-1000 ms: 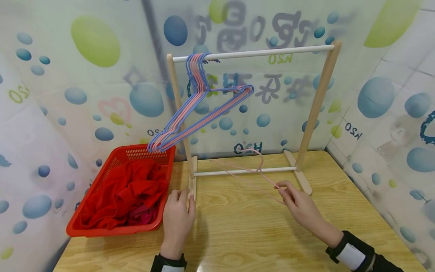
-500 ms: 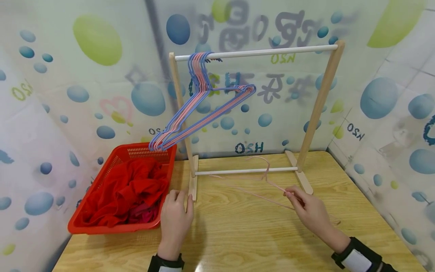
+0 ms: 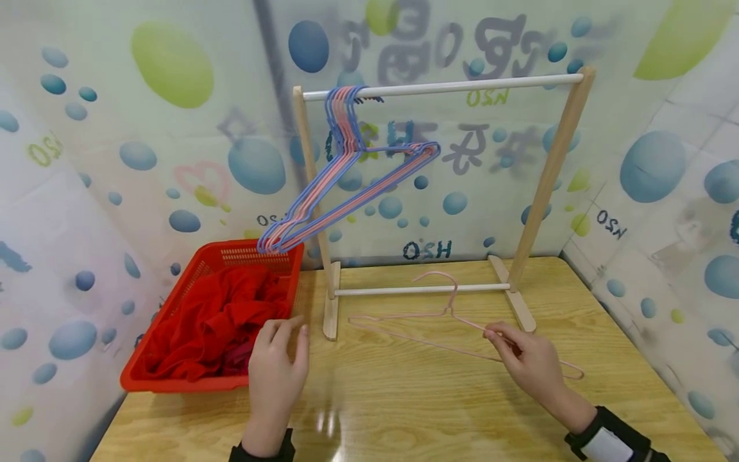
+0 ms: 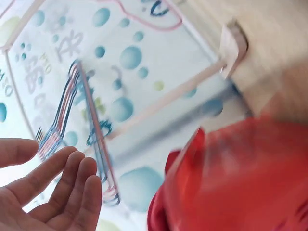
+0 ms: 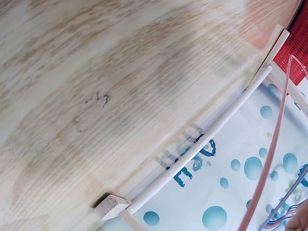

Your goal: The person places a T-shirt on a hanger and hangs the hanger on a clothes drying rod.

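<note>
A pink clothes hanger (image 3: 469,322) is pinched at one shoulder by my right hand (image 3: 528,366), over the right half of the table. Its hook points up, and its far end reaches left. In the right wrist view the pink hanger crosses the right side, with a bit of a finger (image 5: 299,222) in the corner. My left hand (image 3: 276,378) holds nothing and hovers by the right edge of a red basket (image 3: 185,385); its fingers (image 4: 67,187) are loosely bent, thumb apart. Crumpled red cloth (image 3: 208,333) fills the basket.
Behind the hands stands a wooden rack (image 3: 547,186) with a white top rail (image 3: 462,86) and a low white bar (image 3: 416,290). Several blue and pink hangers (image 3: 346,128) hang at the rail's left end. A patterned curtain (image 3: 450,224) closes off the back.
My left hand has shifted left from beside the rack's foot to the basket's edge. The pink hanger has come down and right with my right hand, turning to show its full outline.
</note>
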Action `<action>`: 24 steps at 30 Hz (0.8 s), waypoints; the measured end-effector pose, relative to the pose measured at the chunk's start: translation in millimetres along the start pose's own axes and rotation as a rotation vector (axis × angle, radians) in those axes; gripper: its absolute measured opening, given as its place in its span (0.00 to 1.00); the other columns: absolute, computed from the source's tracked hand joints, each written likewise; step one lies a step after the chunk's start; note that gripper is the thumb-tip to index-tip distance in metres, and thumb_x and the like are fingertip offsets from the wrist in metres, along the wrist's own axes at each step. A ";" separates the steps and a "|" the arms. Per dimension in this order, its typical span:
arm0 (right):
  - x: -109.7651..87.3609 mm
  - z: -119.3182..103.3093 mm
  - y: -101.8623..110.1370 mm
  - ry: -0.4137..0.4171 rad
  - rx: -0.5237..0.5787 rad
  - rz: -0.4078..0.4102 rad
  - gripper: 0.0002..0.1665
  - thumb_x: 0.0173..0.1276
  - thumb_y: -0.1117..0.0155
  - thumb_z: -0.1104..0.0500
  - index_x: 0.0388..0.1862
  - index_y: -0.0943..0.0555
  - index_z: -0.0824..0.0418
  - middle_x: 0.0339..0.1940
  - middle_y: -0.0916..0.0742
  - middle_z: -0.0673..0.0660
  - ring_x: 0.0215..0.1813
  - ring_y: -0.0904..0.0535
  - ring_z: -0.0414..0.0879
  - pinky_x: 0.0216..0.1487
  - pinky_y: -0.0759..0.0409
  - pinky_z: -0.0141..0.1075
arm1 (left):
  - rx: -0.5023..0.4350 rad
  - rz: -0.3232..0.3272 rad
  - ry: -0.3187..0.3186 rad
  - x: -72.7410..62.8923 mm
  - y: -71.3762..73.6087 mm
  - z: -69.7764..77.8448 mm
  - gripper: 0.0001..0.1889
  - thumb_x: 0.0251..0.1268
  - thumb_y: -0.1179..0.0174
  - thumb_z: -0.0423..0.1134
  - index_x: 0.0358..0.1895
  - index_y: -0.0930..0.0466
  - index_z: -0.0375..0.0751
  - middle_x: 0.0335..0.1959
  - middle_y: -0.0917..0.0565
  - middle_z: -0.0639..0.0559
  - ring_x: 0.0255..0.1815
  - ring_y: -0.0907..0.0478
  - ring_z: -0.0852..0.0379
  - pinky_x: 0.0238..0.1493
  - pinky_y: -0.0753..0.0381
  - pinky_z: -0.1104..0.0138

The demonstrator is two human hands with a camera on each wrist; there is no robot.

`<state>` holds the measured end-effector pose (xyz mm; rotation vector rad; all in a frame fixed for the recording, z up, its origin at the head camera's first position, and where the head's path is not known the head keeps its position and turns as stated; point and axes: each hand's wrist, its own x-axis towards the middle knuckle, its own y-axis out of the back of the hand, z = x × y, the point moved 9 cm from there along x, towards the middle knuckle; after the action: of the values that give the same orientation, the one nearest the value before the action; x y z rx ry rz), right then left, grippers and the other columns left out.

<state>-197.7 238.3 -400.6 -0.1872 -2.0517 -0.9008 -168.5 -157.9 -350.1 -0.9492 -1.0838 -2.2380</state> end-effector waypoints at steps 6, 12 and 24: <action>-0.8 -1.7 4.3 0.018 -0.032 0.037 0.38 0.87 0.50 0.32 0.38 0.09 0.60 0.15 0.29 0.35 0.19 0.47 0.24 0.20 0.49 0.22 | 0.055 0.007 -0.006 9.4 23.5 -11.1 0.08 0.66 0.28 0.23 0.46 0.09 0.27 0.38 0.15 0.37 0.38 0.16 0.37 0.36 0.16 0.44; -2.6 -4.7 5.9 0.028 -0.033 0.038 0.36 0.88 0.49 0.32 0.38 0.10 0.58 0.16 0.30 0.35 0.20 0.46 0.24 0.20 0.48 0.22 | 0.139 -0.013 -0.019 19.8 50.1 -26.3 0.11 0.63 0.26 0.23 0.48 0.10 0.25 0.38 0.15 0.33 0.38 0.18 0.35 0.35 0.16 0.41; -3.5 -5.4 6.5 0.014 -0.014 0.060 0.35 0.87 0.48 0.33 0.37 0.10 0.57 0.14 0.28 0.37 0.17 0.45 0.25 0.20 0.47 0.21 | 0.261 -0.068 -0.143 66.9 96.0 -70.4 0.22 0.52 0.18 0.22 0.50 0.14 0.18 0.39 0.17 0.24 0.34 0.18 0.28 0.34 0.17 0.36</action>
<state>-189.1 240.2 -397.8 -0.2484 -2.0168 -0.8777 -174.8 -277.8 -285.0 -0.9838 -1.4509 -2.0395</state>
